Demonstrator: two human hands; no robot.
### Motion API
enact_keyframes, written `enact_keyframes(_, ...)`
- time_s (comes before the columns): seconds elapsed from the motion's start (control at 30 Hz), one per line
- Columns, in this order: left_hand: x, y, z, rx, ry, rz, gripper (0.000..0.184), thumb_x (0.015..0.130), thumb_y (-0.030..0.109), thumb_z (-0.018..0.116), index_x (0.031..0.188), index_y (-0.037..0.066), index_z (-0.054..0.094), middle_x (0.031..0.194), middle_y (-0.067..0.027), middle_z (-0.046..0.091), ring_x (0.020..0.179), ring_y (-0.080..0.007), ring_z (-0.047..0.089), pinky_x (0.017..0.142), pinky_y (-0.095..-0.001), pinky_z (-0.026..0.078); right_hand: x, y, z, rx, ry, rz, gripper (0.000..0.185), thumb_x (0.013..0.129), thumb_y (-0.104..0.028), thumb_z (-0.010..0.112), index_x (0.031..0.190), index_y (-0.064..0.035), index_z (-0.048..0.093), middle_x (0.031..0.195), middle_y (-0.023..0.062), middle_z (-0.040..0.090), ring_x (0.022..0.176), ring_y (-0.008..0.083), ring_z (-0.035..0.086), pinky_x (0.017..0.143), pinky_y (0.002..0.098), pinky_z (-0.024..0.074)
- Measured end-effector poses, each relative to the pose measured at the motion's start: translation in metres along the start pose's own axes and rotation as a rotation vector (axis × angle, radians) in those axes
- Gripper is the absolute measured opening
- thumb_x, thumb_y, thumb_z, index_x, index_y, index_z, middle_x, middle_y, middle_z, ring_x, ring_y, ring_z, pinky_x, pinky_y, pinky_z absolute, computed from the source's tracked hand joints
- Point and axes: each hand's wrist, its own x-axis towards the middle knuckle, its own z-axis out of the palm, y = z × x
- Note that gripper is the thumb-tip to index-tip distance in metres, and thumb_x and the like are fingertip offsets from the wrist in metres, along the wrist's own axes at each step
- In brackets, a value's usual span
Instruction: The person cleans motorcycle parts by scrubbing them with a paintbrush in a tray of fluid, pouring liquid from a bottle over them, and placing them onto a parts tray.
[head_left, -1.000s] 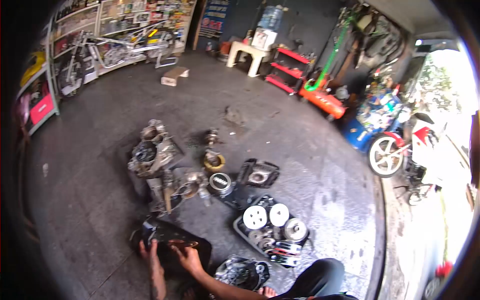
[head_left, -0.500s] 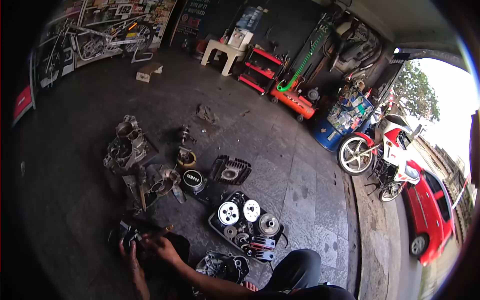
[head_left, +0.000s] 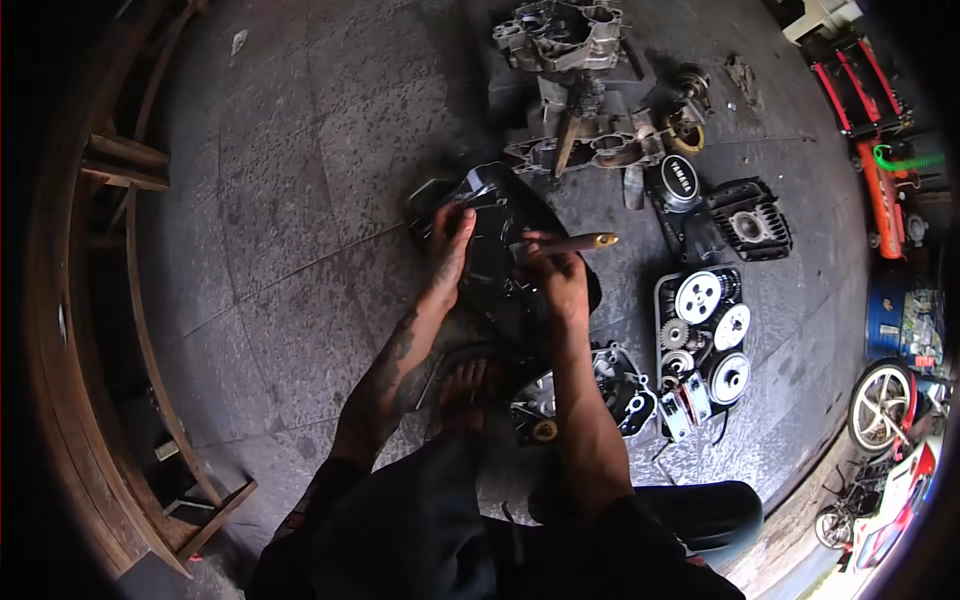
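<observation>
— Left hand [head_left: 455, 243] first, please: where does it stand?

— It is slightly left of the frame's centre, at the left side of the black piece [head_left: 535, 205]. Its thumb points upward; the other fingers are mostly hidden, so I cannot tell if they clamp or only rest.

— And the black piece itself?

— It lies just above the centre of the frame, between the two hands, and its details are lost in shadow.

— How is the right hand [head_left: 562, 285]?

— Right of the centre, over the right part of the black piece. Its fingers are closed around a tool [head_left: 588, 242] with a brown handle, whose end points to the right. The working tip I cannot make out.

— Which step is it, in your opinion?

— I would judge that the tool is working on the black piece, while the left hand steadies it.

— Then what does the next move call for?

— In my judgement, a firm left hold and a small, controlled stroke, with the tip turned away from the left fingers.

— And farther to the right?

— An engine cover [head_left: 636, 397] at the lower centre-right, then a tray [head_left: 660, 322] with round parts [head_left: 698, 298], then a finned part [head_left: 750, 225] higher up. Neither hand touches them.
</observation>
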Motion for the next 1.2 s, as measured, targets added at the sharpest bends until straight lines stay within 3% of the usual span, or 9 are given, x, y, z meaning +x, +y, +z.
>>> enact_keyframes(0.13, -0.021, 0.036, 0.022, 0.167, 0.136, -0.094, 0.055, 0.092, 0.048, 0.06, 0.127, 0.007, 0.053, 0.13, -0.0032, 0.051, 0.125, -0.0157, 0.043, 0.105, -0.0318, 0.034, -0.001, -0.008, 0.008, 0.016, 0.027, -0.02, 0.022, 0.092, -0.014, 0.064, 0.112, -0.0038, 0.064, 0.101, 0.004, 0.062, 0.087, 0.0139, 0.061, 0.069, 0.03, 0.0585)
enact_keyframes(0.2, -0.022, 0.044, 0.025, 0.092, 0.041, -0.424, 0.055, 0.091, 0.05, 0.06, 0.127, 0.009, 0.054, 0.125, -0.0025, 0.054, 0.12, -0.0165, 0.049, 0.099, -0.0325, 0.041, -0.002, -0.007, 0.013, 0.077, -0.076, -0.05, 0.021, 0.093, -0.012, 0.062, 0.112, -0.0031, 0.064, 0.099, 0.0047, 0.064, 0.084, 0.013, 0.062, 0.069, 0.0283, 0.0559)
enact_keyframes(0.33, -0.03, 0.046, 0.022, -0.218, -0.028, -0.369, 0.054, 0.088, 0.052, 0.063, 0.125, 0.012, 0.057, 0.113, 0.0, 0.062, 0.1, -0.0137, 0.061, 0.082, -0.0323, 0.053, -0.004, -0.004, 0.019, 0.05, 0.116, -0.113, 0.019, 0.094, -0.008, 0.061, 0.111, -0.0016, 0.064, 0.102, 0.0037, 0.065, 0.086, 0.0119, 0.061, 0.073, 0.0278, 0.0542)
enact_keyframes(0.4, -0.021, 0.029, 0.013, -0.294, -0.022, -0.335, 0.05, 0.088, 0.049, 0.064, 0.122, 0.013, 0.059, 0.11, 0.0007, 0.063, 0.097, -0.0134, 0.063, 0.08, -0.0325, 0.054, 0.013, 0.034, -0.001, -0.149, 0.248, -0.297, 0.021, 0.091, -0.012, 0.064, 0.109, -0.0025, 0.066, 0.097, 0.0114, 0.071, 0.085, 0.0213, 0.068, 0.074, 0.0338, 0.0551)
enact_keyframes(0.47, -0.013, 0.022, 0.0, -0.383, -0.107, -0.379, 0.043, 0.089, 0.044, 0.062, 0.12, 0.014, 0.059, 0.11, 0.0004, 0.064, 0.098, -0.0149, 0.063, 0.083, -0.0332, 0.054, 0.016, 0.057, -0.015, -0.875, 0.274, -0.348, 0.024, 0.088, -0.017, 0.066, 0.108, -0.0048, 0.066, 0.092, 0.0227, 0.07, 0.089, 0.0355, 0.069, 0.077, 0.0408, 0.0545)
enact_keyframes(0.53, 0.001, 0.007, -0.011, -0.425, -0.142, -0.347, 0.042, 0.088, 0.042, 0.062, 0.121, 0.017, 0.058, 0.11, -0.0006, 0.064, 0.099, -0.0161, 0.063, 0.084, -0.0346, 0.053, 0.01, 0.051, -0.003, -1.044, 0.228, -0.111, 0.022, 0.088, -0.021, 0.065, 0.105, -0.0064, 0.068, 0.094, 0.0217, 0.068, 0.094, 0.0401, 0.065, 0.079, 0.0427, 0.0534)
enact_keyframes(0.73, 0.001, 0.02, -0.001, -0.281, -0.118, -0.404, 0.065, 0.09, 0.061, 0.05, 0.137, 0.016, 0.048, 0.13, -0.0061, 0.057, 0.117, -0.0208, 0.055, 0.097, -0.0381, 0.047, 0.005, -0.008, 0.033, -0.415, 0.116, -0.426, 0.021, 0.088, -0.001, 0.06, 0.108, -0.003, 0.067, 0.1, 0.0138, 0.071, 0.093, 0.0259, 0.07, 0.08, 0.0344, 0.054)
enact_keyframes(0.8, -0.001, 0.027, 0.002, -0.192, -0.097, -0.458, 0.069, 0.09, 0.064, 0.048, 0.139, 0.015, 0.046, 0.132, -0.0067, 0.055, 0.12, -0.0214, 0.053, 0.098, -0.0384, 0.045, 0.012, -0.015, 0.042, -0.382, -0.18, -0.524, 0.026, 0.085, 0.005, 0.06, 0.109, -0.0015, 0.067, 0.1, 0.0134, 0.071, 0.092, 0.0207, 0.07, 0.081, 0.0327, 0.0543)
enact_keyframes(1.2, -0.001, 0.024, -0.002, -0.11, -0.216, -0.465, 0.087, 0.088, 0.074, 0.036, 0.149, 0.012, 0.03, 0.148, -0.01, 0.039, 0.132, -0.0242, 0.042, 0.103, -0.0404, 0.041, 0.025, 0.017, 0.024, -0.697, -0.068, -0.586, 0.024, 0.084, -0.004, 0.065, 0.107, -0.0068, 0.069, 0.096, 0.0176, 0.07, 0.089, 0.0327, 0.069, 0.076, 0.0371, 0.0545)
